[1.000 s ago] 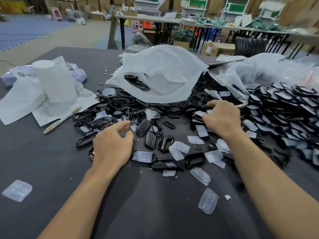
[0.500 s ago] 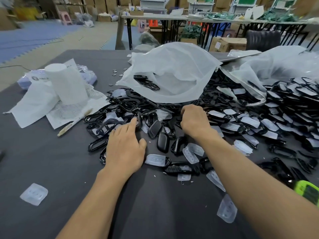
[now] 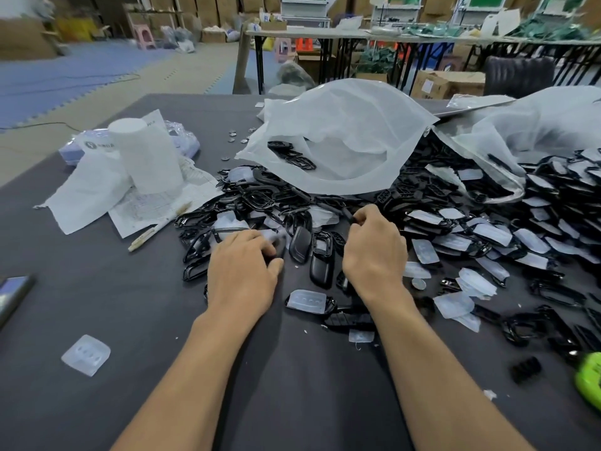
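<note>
Right hand [image 3: 374,255] has swung in. A second ago it was well off to the right on the heap, and now it sits near the left hand [image 3: 242,275], with two black shells [image 3: 300,244] lying between them on the table [image 3: 130,402]. Its grip is curled, thumb and forefinger meeting at a thin black piece [image 3: 353,219] on the near edge of the pile of black parts [image 3: 260,200]. Whether that piece is truly pinched, I can't tell. The left hand's fingers lay straight half a second ago. Now they're bent over the pile's front edge, tips blurred, the grip loose and nothing visibly held.

A dark phone [image 3: 13,294] has slid into view at the far left.

Now the count:
- two hands
- two translucent bags [image 3: 341,135] behind the pile
- one white roll [image 3: 146,154]
- one pen [image 3: 159,227]
- one lone clear pad [image 3: 86,354] at near left
- one coin cell [image 3: 418,283] just right of the right wrist
- one green tool [image 3: 588,379] at lower right

The pile's own parts are too many to count.
</note>
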`<control>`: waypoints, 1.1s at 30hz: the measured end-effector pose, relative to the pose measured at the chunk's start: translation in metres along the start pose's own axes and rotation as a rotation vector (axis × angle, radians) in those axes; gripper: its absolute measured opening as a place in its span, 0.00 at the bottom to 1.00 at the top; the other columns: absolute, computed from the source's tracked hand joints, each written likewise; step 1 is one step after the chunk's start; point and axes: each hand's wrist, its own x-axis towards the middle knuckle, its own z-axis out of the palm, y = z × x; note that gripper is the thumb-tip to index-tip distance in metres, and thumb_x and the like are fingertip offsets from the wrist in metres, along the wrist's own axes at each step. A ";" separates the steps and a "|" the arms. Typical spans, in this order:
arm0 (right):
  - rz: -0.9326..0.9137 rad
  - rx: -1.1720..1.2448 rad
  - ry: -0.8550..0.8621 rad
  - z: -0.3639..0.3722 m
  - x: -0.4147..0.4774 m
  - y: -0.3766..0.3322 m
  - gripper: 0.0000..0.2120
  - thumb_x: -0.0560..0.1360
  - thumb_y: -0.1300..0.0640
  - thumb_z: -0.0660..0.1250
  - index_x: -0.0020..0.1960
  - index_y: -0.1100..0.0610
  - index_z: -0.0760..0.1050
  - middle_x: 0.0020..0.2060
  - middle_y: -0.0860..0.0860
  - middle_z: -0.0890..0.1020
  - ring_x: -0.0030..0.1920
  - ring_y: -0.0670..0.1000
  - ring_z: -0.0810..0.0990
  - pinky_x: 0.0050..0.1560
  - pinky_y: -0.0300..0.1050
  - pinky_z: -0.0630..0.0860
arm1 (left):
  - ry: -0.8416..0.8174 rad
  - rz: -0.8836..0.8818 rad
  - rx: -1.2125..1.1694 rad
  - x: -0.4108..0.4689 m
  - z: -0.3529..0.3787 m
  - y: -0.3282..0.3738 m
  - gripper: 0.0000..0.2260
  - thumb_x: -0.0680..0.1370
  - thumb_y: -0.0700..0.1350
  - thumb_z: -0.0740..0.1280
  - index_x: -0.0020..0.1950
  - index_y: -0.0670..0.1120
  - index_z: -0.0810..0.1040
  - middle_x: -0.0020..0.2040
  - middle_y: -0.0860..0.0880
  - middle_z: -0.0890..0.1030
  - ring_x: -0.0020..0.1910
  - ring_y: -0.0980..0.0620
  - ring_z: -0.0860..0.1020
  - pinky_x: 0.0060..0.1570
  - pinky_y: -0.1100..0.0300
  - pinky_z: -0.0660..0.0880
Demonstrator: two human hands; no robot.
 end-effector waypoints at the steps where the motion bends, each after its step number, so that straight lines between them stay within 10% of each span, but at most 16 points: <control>1: 0.018 0.062 0.013 -0.002 -0.006 -0.003 0.09 0.82 0.59 0.61 0.60 0.50 0.74 0.45 0.51 0.81 0.51 0.57 0.79 0.53 0.52 0.72 | 0.025 -0.014 -0.022 -0.001 -0.001 0.002 0.04 0.76 0.48 0.76 0.47 0.52 0.83 0.54 0.55 0.81 0.58 0.49 0.76 0.63 0.54 0.67; 15: 0.013 0.762 -0.372 0.005 -0.030 -0.024 0.11 0.79 0.60 0.68 0.40 0.55 0.85 0.29 0.52 0.83 0.30 0.48 0.79 0.37 0.48 0.80 | 0.013 -0.031 -0.544 -0.009 -0.006 0.024 0.07 0.82 0.45 0.64 0.48 0.58 0.73 0.41 0.58 0.82 0.43 0.62 0.77 0.43 0.74 0.68; 23: 0.092 0.894 -0.328 0.013 -0.032 -0.029 0.11 0.79 0.61 0.69 0.40 0.56 0.85 0.28 0.54 0.84 0.26 0.48 0.81 0.27 0.40 0.76 | -0.039 -0.179 -0.881 -0.004 -0.010 0.023 0.13 0.79 0.52 0.63 0.41 0.49 0.82 0.36 0.46 0.85 0.37 0.41 0.85 0.46 0.40 0.83; 33: 0.080 0.879 -0.186 0.012 -0.032 -0.030 0.12 0.79 0.56 0.71 0.37 0.51 0.83 0.27 0.49 0.83 0.24 0.44 0.75 0.31 0.42 0.73 | -0.139 -0.353 -1.173 0.000 -0.011 0.021 0.11 0.85 0.37 0.64 0.50 0.44 0.86 0.41 0.42 0.88 0.35 0.52 0.84 0.35 0.65 0.79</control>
